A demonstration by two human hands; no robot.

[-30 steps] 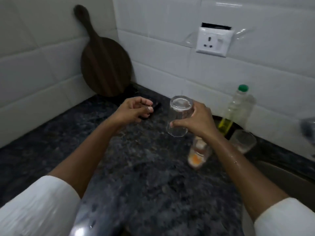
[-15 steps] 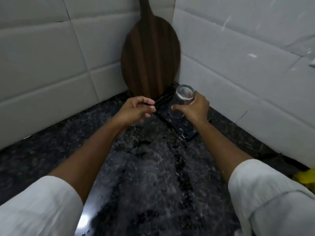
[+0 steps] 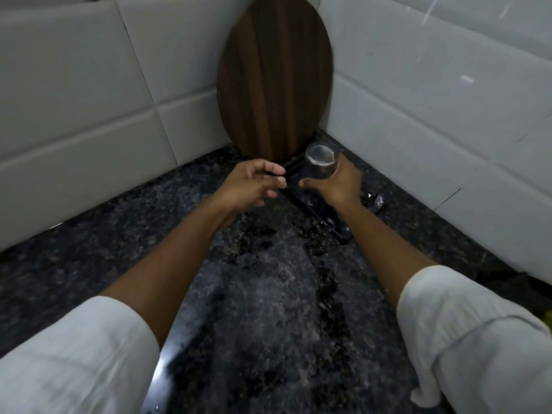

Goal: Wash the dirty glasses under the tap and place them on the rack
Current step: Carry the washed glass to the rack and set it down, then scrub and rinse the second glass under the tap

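Placement looks to be the step in hand: judging by the inverted tumbler and the dark tray beneath it, washing of this one is done and it is being set down to drain.

Starting at the left of the frame, the left hand (image 3: 254,186) is hovering just left of centre, its fingers loosely curled and slightly apart, gripping nothing; it is sitting close beside the other hand without touching the glassware. Just past its fingertips, the dark slatted rack (image 3: 321,215) is lying on the speckled counter (image 3: 268,294), running diagonally from the corner down toward the centre right. Behind it, in the upper centre, a wooden chopping board (image 3: 274,76) is leaning upright into the tiled corner.

Right of centre, the glass (image 3: 319,164) is being held upside down, base uppermost, directly over the far end of the rack. The right hand (image 3: 337,183) is wrapping around its right side and lower part, thumb crossing in front near the rim, so the fingers are clamped on it. Whether the rim is already touching the rack or is just above it cannot be told, since the hand is covering that edge.

In my judgement the next move is calling for a straight, gentle lowering until the rim is seated flat, then a loosening of the fingers without tipping it. Wet skin could be making the release slippery.
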